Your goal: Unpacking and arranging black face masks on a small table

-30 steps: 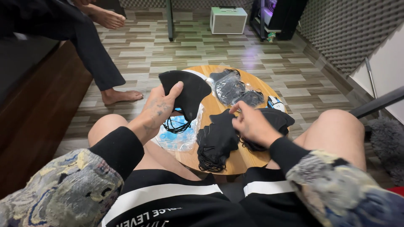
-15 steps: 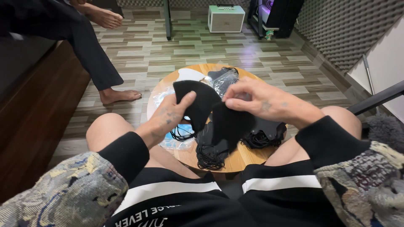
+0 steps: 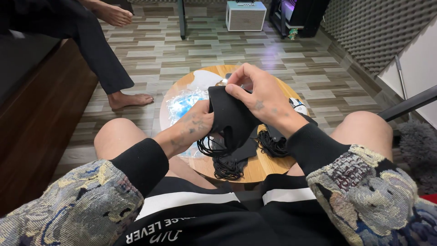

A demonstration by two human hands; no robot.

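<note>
Above the small round wooden surface (image 3: 268, 166), between the bare knees, held up: a black cloth face mask (image 3: 231, 117), soft and matte, folded roughly in half along its middle, thin black ear loops dangling in a tangle under its lower edge. Left hand (image 3: 196, 125) closed on the mask's left edge from below, likely steadying it; right hand (image 3: 260, 93) closed in a pinch on the top edge, fingertips (image 3: 233, 87) curled over the fold, probably to keep the two halves lined up or to pull them apart. Held clear of the surface, apparently so the loops hang free instead of snagging in the pile beneath. Directly under the hands, more black masks (image 3: 236, 155) lying flat in a loose heap, with a knot of ear loops (image 3: 272, 145) just beside it on the right. Behind the left hand, crinkled clear plastic wrappers (image 3: 182, 104) with a blue glint, resting on the far left of the surface. Near the right wrist, partly hidden, a small white object (image 3: 298, 105), too covered to identify. Off to the left on the tiled floor (image 3: 273, 54), another person's bare foot (image 3: 132, 99) and dark trouser leg, well apart from the surface.
</note>
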